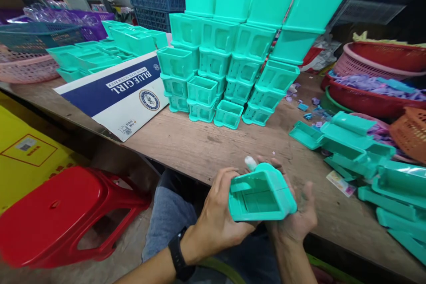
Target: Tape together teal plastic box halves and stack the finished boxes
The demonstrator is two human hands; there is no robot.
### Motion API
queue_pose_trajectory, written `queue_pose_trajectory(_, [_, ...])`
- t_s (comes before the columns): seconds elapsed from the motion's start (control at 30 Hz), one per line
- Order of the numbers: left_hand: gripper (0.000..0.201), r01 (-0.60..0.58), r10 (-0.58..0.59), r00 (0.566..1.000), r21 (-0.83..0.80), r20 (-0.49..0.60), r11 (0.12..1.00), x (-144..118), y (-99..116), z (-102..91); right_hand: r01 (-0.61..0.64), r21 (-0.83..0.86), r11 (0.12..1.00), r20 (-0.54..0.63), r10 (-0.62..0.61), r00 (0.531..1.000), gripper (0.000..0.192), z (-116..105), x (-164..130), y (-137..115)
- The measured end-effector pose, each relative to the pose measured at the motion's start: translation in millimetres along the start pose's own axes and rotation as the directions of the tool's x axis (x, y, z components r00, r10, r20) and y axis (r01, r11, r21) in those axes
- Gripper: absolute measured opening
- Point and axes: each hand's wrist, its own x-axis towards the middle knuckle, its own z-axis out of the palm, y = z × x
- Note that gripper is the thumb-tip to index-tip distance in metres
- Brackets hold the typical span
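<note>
A green plastic box [282, 199], hollow and tilted with its opening toward me, is held just over the table's front edge. My left hand [221, 206], with a black watch on its wrist, grips the box's left side, thumb underneath. Supporting it from the right and behind is my right hand [299, 219], its fingers partly hidden by the box and its thumb sticking out. A white wrapped fingertip [250, 163] shows behind the top edge of the box. Beyond it, similar green boxes [228, 114] stand stacked in rows on the wooden table [186, 142].
A Blue Girl beer carton panel [133, 93] leans left of the stacks, with more green trays [89, 57] behind. Loose green parts [346, 137] lie at right, near red baskets [366, 97] of purple pieces. A red stool [56, 213] stands at lower left.
</note>
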Motion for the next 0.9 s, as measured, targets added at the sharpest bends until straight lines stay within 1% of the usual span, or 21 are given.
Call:
queue_pose_trajectory(0.03, [0.069,0.000,-0.001,0.999,0.036,0.041,0.999,3.1,1.2,-2.7,0.013,-0.034,0.999,-0.004,-0.013,1.000,0.059,0.3,0.7,0.6])
queue_pose_trajectory(0.1, [0.078,-0.006,-0.003,0.994,0.088,0.108,0.996,10.7,6.3,-8.2,0.040,-0.139,0.989,0.000,-0.040,0.999,0.060,-1.3,1.9,3.0])
queue_pose_trajectory(0.17, [0.085,-0.034,0.018,0.987,0.105,0.157,0.994,18.6,13.1,-11.9,0.092,-0.266,0.960,0.038,-0.085,0.996,0.062,-4.8,1.7,6.7])
queue_pose_trajectory(0.2, [0.085,-0.049,0.027,0.983,0.117,0.180,0.992,22.1,16.3,-12.8,0.121,-0.313,0.942,0.064,-0.106,0.992,0.062,-6.6,1.0,8.6])
queue_pose_trajectory(0.3, [0.070,-0.062,0.020,0.971,0.172,0.239,0.983,28.3,21.9,-11.5,0.160,-0.377,0.912,0.115,-0.125,0.985,0.060,-10.2,-1.5,12.3])
queue_pose_trajectory(0.37, [0.069,-0.079,0.042,0.975,0.167,0.218,0.983,28.0,21.3,-8.4,0.160,-0.391,0.907,0.116,-0.124,0.986,0.059,-11.1,-2.5,12.6])
queue_pose_trajectory(0.47, [0.075,-0.117,0.104,0.986,0.088,0.133,0.989,23.0,17.1,-3.8,0.175,-0.427,0.887,0.131,-0.131,0.983,0.057,-13.0,-1.8,11.6])
queue_pose_trajectory(0.57, [0.078,-0.116,0.111,0.989,0.050,0.094,0.992,18.8,15.8,-2.2,0.192,-0.451,0.872,0.180,-0.122,0.976,0.056,-15.0,-0.5,11.0])
queue_pose_trajectory(0.63, [0.076,-0.120,0.112,0.987,0.069,0.114,0.990,18.9,18.0,-3.0,0.186,-0.438,0.880,0.185,-0.114,0.976,0.055,-14.5,-0.1,11.0])
queue_pose_trajectory(0.73, [0.079,-0.139,0.117,0.979,0.122,0.166,0.983,21.7,21.9,-4.9,0.112,-0.325,0.939,0.122,-0.076,0.990,0.052,-10.2,1.2,9.9])
queue_pose_trajectory(0.8, [0.092,-0.157,0.140,0.980,0.117,0.143,0.981,22.3,21.1,-5.0,0.046,-0.201,0.979,0.057,-0.035,0.998,0.050,-6.7,3.6,7.7])
queue_pose_trajectory(0.87, [0.106,-0.165,0.155,0.983,0.107,0.098,0.981,20.0,16.3,-3.4,-0.001,-0.089,0.996,0.006,0.001,1.000,0.050,-4.2,7.2,4.8])
queue_pose_trajectory(0.9, [0.109,-0.160,0.151,0.985,0.107,0.082,0.981,17.9,13.0,-2.2,-0.019,-0.049,0.999,-0.007,0.019,1.000,0.050,-3.5,9.2,3.4])
